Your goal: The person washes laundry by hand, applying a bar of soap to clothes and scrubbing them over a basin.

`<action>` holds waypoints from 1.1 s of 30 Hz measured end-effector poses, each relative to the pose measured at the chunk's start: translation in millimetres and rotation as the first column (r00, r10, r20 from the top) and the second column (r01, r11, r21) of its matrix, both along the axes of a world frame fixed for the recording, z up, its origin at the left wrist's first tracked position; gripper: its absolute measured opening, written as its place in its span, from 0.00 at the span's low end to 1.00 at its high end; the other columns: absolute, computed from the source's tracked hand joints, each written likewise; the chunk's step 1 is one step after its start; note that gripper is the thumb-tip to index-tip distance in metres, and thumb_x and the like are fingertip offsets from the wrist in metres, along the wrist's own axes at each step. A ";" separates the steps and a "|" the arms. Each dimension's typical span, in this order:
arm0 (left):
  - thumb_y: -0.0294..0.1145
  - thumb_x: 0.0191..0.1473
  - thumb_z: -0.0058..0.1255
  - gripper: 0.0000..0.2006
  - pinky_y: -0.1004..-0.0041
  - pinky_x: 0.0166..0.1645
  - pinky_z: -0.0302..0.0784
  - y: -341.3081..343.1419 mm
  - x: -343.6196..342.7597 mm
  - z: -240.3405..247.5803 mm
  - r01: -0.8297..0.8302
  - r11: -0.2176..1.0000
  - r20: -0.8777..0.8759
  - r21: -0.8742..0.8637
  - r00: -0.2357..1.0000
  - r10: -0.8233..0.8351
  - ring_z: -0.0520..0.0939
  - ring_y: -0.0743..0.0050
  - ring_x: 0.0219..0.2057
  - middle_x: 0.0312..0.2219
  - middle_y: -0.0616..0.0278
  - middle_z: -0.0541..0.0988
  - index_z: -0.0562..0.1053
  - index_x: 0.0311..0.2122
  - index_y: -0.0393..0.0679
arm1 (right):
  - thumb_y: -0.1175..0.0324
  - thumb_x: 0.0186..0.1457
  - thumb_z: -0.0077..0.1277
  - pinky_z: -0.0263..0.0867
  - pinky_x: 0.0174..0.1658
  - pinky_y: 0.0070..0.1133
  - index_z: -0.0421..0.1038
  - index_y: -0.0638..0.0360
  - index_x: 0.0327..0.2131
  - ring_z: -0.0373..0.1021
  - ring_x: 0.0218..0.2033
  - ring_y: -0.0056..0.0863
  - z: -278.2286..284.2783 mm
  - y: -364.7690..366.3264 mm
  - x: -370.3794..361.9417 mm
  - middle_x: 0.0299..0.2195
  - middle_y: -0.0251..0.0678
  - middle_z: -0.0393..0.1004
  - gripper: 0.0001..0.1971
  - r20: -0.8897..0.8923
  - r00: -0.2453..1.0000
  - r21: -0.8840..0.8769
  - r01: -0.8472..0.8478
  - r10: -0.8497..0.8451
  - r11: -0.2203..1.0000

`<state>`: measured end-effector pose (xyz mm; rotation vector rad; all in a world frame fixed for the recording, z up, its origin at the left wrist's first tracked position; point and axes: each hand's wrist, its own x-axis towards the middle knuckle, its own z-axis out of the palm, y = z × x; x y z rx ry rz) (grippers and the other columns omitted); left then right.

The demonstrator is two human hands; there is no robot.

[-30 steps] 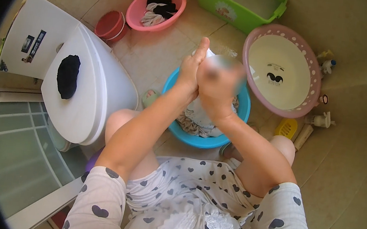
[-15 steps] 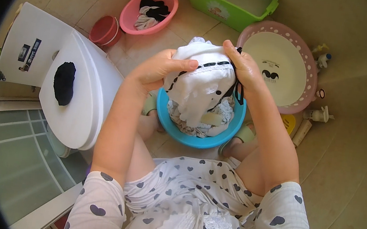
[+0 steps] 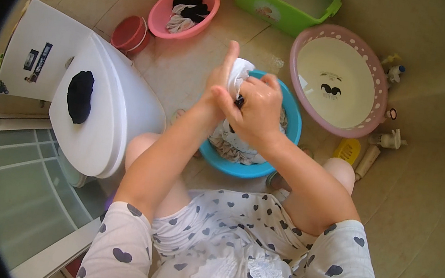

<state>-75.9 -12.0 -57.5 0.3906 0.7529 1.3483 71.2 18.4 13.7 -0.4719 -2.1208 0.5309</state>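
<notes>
Where spread before, white garment bunched.

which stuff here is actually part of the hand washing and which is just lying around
In use: left hand and right hand gripping the white garment over the blue basin.

Lying about: pink basin, red cup, green tub, large pink bowl, black cloth on the toilet lid.

home bathroom | white toilet | tiled floor | plastic wash basins
</notes>
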 end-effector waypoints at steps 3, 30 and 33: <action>0.58 0.52 0.37 0.26 0.76 0.29 0.71 12.5 62.1 46.5 -0.245 0.958 -0.334 -0.151 0.925 0.184 0.74 0.80 0.26 0.28 0.68 0.74 0.70 0.40 0.43 | 0.58 0.47 0.48 0.55 0.22 0.28 0.65 0.64 0.10 0.57 0.12 0.39 -30.1 42.7 -3.6 0.08 0.43 0.61 0.21 0.026 0.928 -0.212 0.369 -0.373 0.905; 0.51 0.51 0.45 0.22 0.78 0.33 0.70 14.1 36.2 47.9 -0.336 0.935 -0.197 -0.112 0.930 0.310 0.74 0.81 0.28 0.28 0.64 0.75 0.71 0.36 0.40 | 0.56 0.48 0.49 0.61 0.23 0.20 0.73 0.60 0.22 0.65 0.15 0.22 -13.4 41.6 15.2 0.15 0.32 0.72 0.15 -0.130 0.991 -0.670 -0.056 -0.042 0.741; 0.52 0.55 0.37 0.19 0.75 0.29 0.68 22.4 24.2 6.7 0.194 0.808 0.477 0.556 0.722 -0.502 0.72 0.78 0.23 0.23 0.66 0.72 0.70 0.28 0.45 | 0.58 0.47 0.48 0.60 0.19 0.26 0.71 0.61 0.16 0.65 0.13 0.34 -1.7 6.7 3.0 0.12 0.41 0.69 0.16 0.265 0.964 0.050 -0.037 0.023 0.998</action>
